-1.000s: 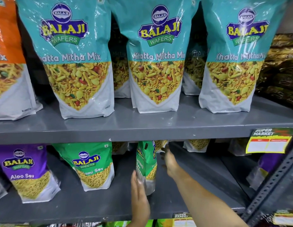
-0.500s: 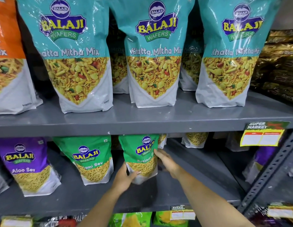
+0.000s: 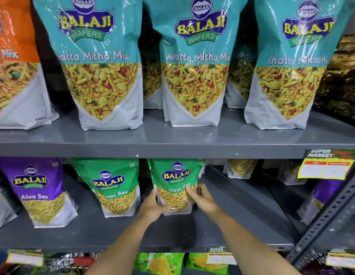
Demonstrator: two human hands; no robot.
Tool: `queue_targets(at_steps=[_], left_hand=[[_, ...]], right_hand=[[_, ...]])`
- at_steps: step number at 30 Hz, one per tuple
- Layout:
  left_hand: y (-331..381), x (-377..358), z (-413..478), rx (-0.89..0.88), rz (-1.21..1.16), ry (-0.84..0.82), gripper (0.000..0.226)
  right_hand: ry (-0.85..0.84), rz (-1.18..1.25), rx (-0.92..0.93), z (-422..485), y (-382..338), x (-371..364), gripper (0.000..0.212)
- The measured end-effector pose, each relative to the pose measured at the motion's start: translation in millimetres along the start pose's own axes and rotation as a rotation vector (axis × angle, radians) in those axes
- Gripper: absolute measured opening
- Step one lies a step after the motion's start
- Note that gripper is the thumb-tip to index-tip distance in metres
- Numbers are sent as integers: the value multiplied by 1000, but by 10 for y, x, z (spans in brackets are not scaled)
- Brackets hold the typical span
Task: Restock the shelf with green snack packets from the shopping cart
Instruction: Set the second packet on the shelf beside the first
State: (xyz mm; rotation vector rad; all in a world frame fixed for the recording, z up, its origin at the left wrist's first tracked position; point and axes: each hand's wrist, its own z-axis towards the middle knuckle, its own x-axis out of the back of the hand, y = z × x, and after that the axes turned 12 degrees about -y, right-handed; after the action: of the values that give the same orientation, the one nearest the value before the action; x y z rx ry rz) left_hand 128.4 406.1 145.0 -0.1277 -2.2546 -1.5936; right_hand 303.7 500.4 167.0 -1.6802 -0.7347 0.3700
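Seating a green packet upright on the lower shelf

Our left hand [image 3: 153, 207] and right hand [image 3: 202, 197] clasp the green packet [image 3: 175, 187] by its sides, mid-shelf [image 3: 222, 231] beside another green packet [image 3: 113, 187]; next, we judge, let go and fetch more.

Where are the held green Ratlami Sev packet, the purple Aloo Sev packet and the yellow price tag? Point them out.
held green Ratlami Sev packet [image 3: 175, 175]: head view, logo.
purple Aloo Sev packet [image 3: 34, 187]: head view, purple front.
yellow price tag [image 3: 325, 168]: head view, middle.
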Motion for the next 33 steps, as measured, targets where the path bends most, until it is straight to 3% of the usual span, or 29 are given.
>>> queue_targets(at_steps=[5, 13, 17, 20, 22, 24, 29, 33], left_hand=[[-66, 47, 3, 22, 87, 47, 115], [-121, 10, 10, 9, 112, 45, 112], [-189, -3, -116, 3, 242, 99, 96], [-329, -81, -374, -27, 290, 175, 79], [-455, -134, -608, -64, 323, 268, 62], [-584, -144, -885, -115, 350, 366, 44], [-974, 32, -1653, -130, 251, 557, 26], [-1523, 390, -2359, 40, 62, 776, 25]], right_hand=[[-12, -9, 5, 31, 6, -52, 43], [14, 3, 18, 71, 99, -108, 38], [-24, -29, 88, -8, 92, -164, 47], [110, -80, 87, -94, 263, -312, 70], [334, -67, 118, -267, 379, -449, 57], [441, -71, 242, -481, 449, -674, 45], [95, -185, 413, -781, 521, -1579, 42], [-316, -382, 525, -907, 501, -2486, 28]])
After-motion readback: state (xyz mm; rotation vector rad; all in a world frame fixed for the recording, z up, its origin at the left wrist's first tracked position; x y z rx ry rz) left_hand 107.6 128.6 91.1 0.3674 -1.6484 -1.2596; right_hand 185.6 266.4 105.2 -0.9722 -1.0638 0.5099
